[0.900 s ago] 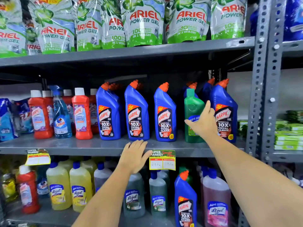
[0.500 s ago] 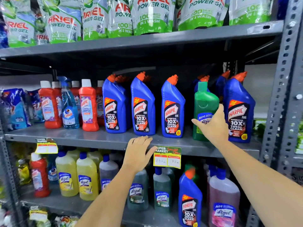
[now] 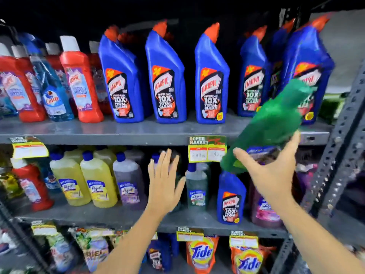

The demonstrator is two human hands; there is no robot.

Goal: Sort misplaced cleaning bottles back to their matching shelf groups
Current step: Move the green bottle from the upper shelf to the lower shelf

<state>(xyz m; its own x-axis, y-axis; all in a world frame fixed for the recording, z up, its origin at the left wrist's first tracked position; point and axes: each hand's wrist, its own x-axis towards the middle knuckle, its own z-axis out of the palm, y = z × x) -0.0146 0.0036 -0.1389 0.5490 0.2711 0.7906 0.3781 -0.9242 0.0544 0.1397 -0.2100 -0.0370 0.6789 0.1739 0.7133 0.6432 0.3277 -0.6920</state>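
My right hand [image 3: 270,175] grips a green bottle [image 3: 270,123] near its base. The bottle is tilted, cap up to the right, off the shelf and in front of the blue Harpic row [image 3: 167,80]. My left hand [image 3: 164,180] is open, fingers spread, in front of the lower shelf's Lizol bottles [image 3: 98,184]. A lone blue Harpic bottle [image 3: 231,198] stands on that lower shelf among the Lizol bottles, just below the green bottle. A blue Colin spray bottle [image 3: 53,95] stands among the red Harpic bottles [image 3: 81,84] at the left.
The grey middle shelf edge [image 3: 118,133] carries a price tag [image 3: 206,149]. A perforated metal upright [image 3: 339,147] rises at the right. Tide pouches [image 3: 201,252] fill the bottom shelf. A red bottle [image 3: 31,186] stands at the lower shelf's left.
My right hand has pulled the green bottle out of the Harpic row and tilted it downward. My left hand has dropped from the shelf edge to the lower shelf. The view has moved closer.
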